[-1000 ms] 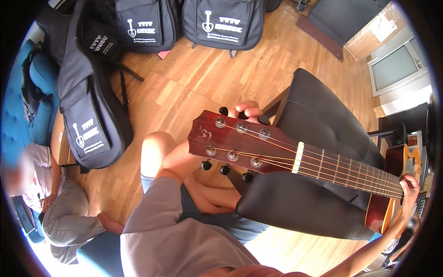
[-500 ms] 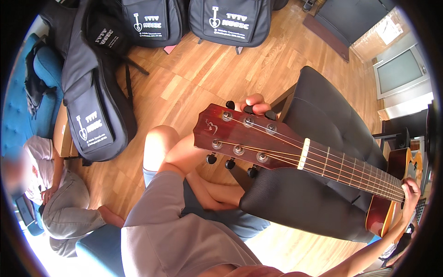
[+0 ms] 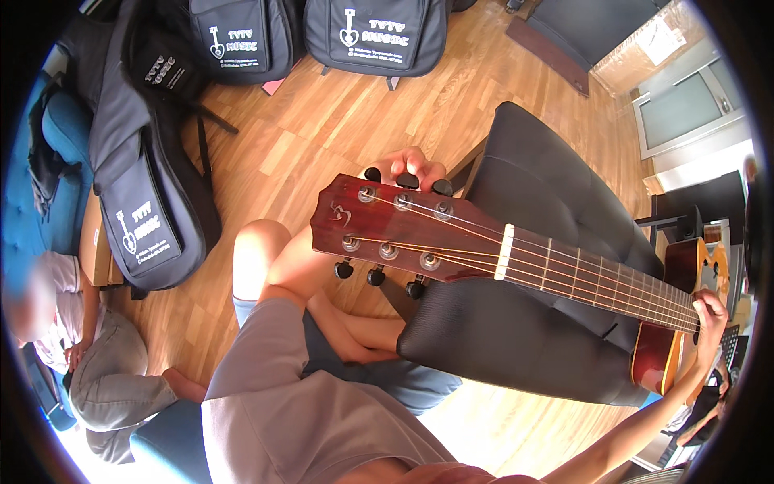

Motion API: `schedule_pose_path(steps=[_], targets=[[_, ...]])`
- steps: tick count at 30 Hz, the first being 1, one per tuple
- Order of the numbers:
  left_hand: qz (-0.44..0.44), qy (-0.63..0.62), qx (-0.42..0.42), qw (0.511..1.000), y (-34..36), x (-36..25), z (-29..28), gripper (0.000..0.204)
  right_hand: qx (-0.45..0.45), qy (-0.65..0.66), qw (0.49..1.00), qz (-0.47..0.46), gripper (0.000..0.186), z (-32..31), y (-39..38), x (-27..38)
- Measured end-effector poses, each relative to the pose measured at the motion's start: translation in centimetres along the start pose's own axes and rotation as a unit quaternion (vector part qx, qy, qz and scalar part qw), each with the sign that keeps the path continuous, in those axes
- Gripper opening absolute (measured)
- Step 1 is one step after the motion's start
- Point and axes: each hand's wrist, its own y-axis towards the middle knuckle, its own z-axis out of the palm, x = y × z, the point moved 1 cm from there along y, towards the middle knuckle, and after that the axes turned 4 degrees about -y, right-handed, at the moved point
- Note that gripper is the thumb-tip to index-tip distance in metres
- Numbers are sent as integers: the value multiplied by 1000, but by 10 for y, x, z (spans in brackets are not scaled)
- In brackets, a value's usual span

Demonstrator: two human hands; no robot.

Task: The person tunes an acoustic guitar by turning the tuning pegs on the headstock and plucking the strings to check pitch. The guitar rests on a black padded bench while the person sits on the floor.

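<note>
An acoustic guitar with a dark red headstock [image 3: 411, 230] lies across the view, its neck running right to the body [image 3: 657, 355]. My left hand [image 3: 419, 164] comes from behind the headstock, fingers closed at a black tuning peg [image 3: 407, 181] on its far side. More pegs line the near side. My right hand [image 3: 711, 315] is curled at the strings [image 3: 597, 288] where the neck meets the body. Its fingertips are small and partly hidden.
A black padded bench [image 3: 556, 194] stands beneath the guitar. Black guitar bags [image 3: 153, 210] stand at the left and back on the wooden floor [image 3: 322, 129]. Another person [image 3: 113, 371] sits at the left by a blue sofa [image 3: 64, 129]. A cabinet [image 3: 685, 109] stands far right.
The whole view has shifted, so the guitar and room sit further left. My left hand's fingers have moved slightly about the tuning peg. My right hand stays by the strings.
</note>
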Motion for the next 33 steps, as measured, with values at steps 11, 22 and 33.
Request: schedule_pose_path(steps=[11, 22, 33], targets=[[-17, 95, -16, 995, -3, -12, 1, 26, -9, -17, 1000, 23, 10, 5, -3, 15], [-26, 220, -421, 879, -13, -40, 39, 23, 1, -122, 992, -36, 30, 12, -5, 62], [-169, 337, -555, 742, -42, -111, 114, 40, -119, -131, 984, -35, 49, 47, -70, 79]])
